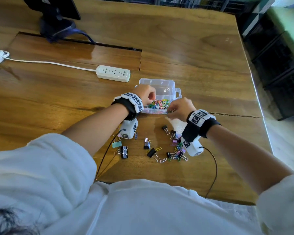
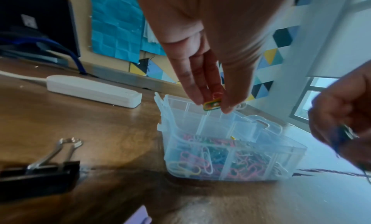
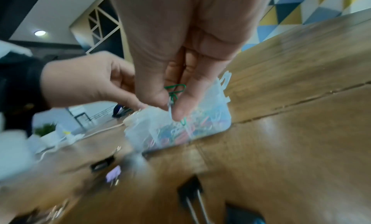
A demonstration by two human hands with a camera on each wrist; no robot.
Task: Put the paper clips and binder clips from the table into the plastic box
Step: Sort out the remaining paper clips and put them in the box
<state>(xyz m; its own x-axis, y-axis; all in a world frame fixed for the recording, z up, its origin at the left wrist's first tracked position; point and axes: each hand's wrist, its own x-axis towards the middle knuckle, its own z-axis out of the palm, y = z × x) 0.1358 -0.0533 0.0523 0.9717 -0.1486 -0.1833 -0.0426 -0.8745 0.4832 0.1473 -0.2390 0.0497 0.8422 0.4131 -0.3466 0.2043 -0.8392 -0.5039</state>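
A clear plastic box (image 1: pixel 161 83) with compartments stands on the wooden table, its near section full of coloured paper clips (image 1: pixel 159 104). My left hand (image 1: pixel 147 94) hovers over the box's left side and pinches a few coloured paper clips (image 2: pixel 212 103) between thumb and fingers. At the box's near right corner my right hand (image 1: pixel 178 109) pinches green and silver paper clips (image 3: pixel 174 94). Loose binder clips (image 1: pixel 151 152) and paper clips (image 1: pixel 176 153) lie scattered on the table just before me.
A white power strip (image 1: pixel 113 73) with its cable lies left of the box. A monitor stand (image 1: pixel 56 22) sits at the far left. The table's right edge (image 1: pixel 260 106) runs past the box. A large black binder clip (image 2: pixel 38 173) lies near my left wrist.
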